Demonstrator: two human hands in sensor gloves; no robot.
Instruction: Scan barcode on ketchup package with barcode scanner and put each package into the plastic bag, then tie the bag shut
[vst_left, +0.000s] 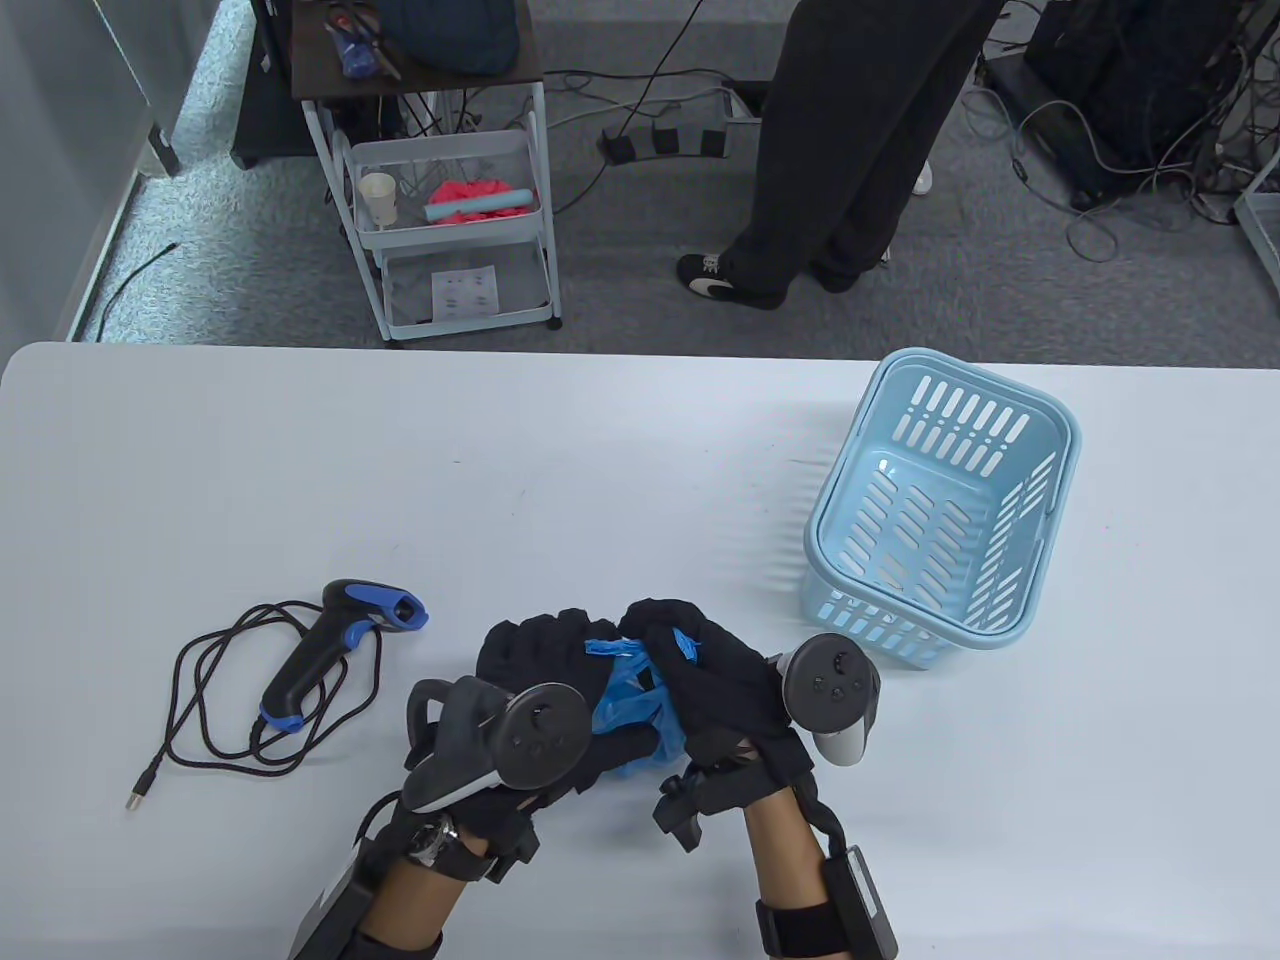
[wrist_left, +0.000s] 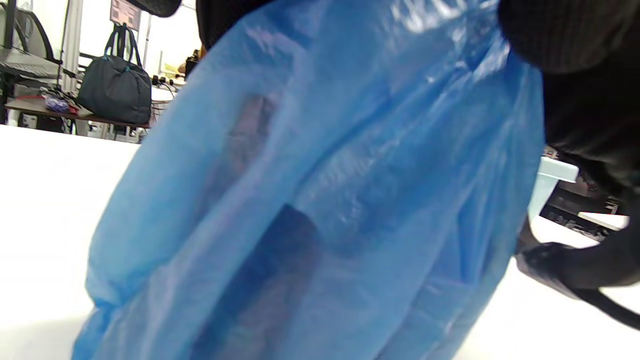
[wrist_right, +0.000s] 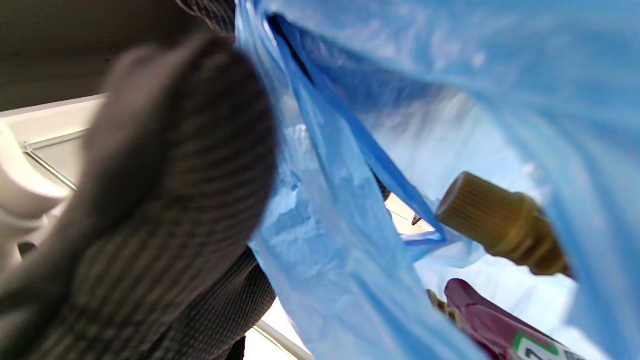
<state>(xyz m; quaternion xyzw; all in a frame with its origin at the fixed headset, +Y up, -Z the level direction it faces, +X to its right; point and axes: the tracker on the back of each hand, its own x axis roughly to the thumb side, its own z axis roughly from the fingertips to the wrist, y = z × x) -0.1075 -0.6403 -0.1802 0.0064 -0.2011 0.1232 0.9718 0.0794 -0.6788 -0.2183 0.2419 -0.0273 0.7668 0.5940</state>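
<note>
Blue plastic bag (vst_left: 630, 700) — mostly hidden by both gripping hands (vst_left: 640, 690).

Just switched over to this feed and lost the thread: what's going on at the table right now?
Both gloved hands are bunched on the blue plastic bag near the table's front edge: the left hand and right hand each grip its gathered top. The right wrist view shows ketchup packages already inside it. The barcode scanner lies unheld on the table to the left with its cable coiled beside it. The light blue basket to the right looks empty. The bag does not look tied yet.
</note>
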